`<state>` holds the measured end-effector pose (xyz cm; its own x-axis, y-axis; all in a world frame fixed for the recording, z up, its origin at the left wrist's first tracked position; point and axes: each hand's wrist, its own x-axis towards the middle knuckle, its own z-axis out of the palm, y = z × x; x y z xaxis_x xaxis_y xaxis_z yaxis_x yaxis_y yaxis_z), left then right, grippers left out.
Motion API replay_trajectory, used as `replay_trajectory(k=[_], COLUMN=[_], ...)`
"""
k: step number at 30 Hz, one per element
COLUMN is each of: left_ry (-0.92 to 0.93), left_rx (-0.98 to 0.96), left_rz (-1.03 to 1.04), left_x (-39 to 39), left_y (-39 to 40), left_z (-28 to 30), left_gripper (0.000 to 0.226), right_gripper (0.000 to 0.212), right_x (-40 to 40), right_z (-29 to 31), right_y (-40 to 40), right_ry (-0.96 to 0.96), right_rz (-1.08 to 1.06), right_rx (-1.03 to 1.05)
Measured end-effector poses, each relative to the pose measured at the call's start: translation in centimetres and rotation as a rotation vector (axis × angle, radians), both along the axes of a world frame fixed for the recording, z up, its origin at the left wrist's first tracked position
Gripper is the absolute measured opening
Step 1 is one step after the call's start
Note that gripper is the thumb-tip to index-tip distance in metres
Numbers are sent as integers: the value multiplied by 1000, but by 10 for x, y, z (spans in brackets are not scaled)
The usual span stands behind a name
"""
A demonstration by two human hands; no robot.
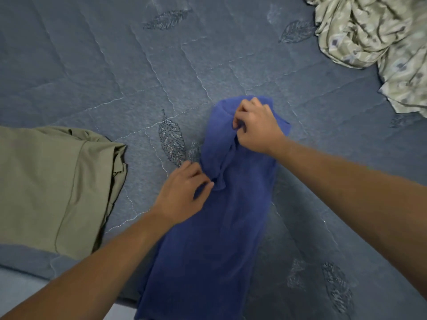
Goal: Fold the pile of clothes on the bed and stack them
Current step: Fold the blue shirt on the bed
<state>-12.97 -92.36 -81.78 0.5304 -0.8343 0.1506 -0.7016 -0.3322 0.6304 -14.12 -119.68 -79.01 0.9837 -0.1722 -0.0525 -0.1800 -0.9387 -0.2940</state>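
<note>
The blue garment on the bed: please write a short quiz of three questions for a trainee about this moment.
1. True or false: both hands grip the blue garment.
2. Which cloth lies crumpled at the far right? A) olive B) patterned C) blue
3. Where does the folded olive garment lie relative to the left hand?

Key: 1. True; the right hand pinches its far end. 2. B, the patterned cloth. 3. To its left, apart.

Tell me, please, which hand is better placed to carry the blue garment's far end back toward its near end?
Right hand: it already pinches the blue garment at its far end; the left hand grips midway.
</note>
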Motion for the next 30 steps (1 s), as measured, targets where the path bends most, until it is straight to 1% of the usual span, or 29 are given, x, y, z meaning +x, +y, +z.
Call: replay_trajectory(k=[2, 3, 5, 6, 7, 9, 10, 12, 14, 18, 21, 26, 28, 30], left_ry=[-52, -85, -107, -94, -83, -89, -109, -164, -189, -119, -38, 20, 76, 232], left_rx=[-8, 12, 97, 155, 215, 323, 366, 411, 403, 357, 371, 423, 415, 362], left_rz=[61, 80, 29, -24, -74, -138, -148, -143, -126, -96, -62, -75, -21, 110], left_x=[3, 6, 12, 13, 12, 5, -1, -12, -20, -34, -51, -93, -113, -134], left_y=[-7, -12, -20, -22, -23, -20, -16, -6, 4, 30, 61, 125, 148, 169], left_z=[0, -2, -9, -14, -19, -32, -38, -49, -56, -55, -48, -31, -25, -22], left_gripper=[16, 23, 40, 48, 54, 61, 63, 68, 70, 72, 71, 71, 75, 79], right_gripper=[16, 17, 26, 34, 44, 57, 60, 62, 62, 62, 64, 65, 66, 69], right_x=[-8, -9, -7, -7, -7, -10, -13, -16, -18, -41, -93, -210, -248, -275], right_z=[0, -2, -10, -17, -25, -44, -53, -67, -75, -81, -82, -72, -64, -56], right_y=[6, 12, 27, 34, 40, 46, 45, 45, 48, 67, 96, 170, 200, 232], right_ry=[-75, -113, -156, -130, -63, 110, 170, 188, 146, 59, 55, 150, 191, 183], right_rz=[-26, -27, 24, 75, 135, 206, 198, 136, 68, -69, -141, -310, -442, -629], right_rx=[-38, -38, 4, 29, 28, -77, -143, -216, -231, -228, -174, -90, -10, 88])
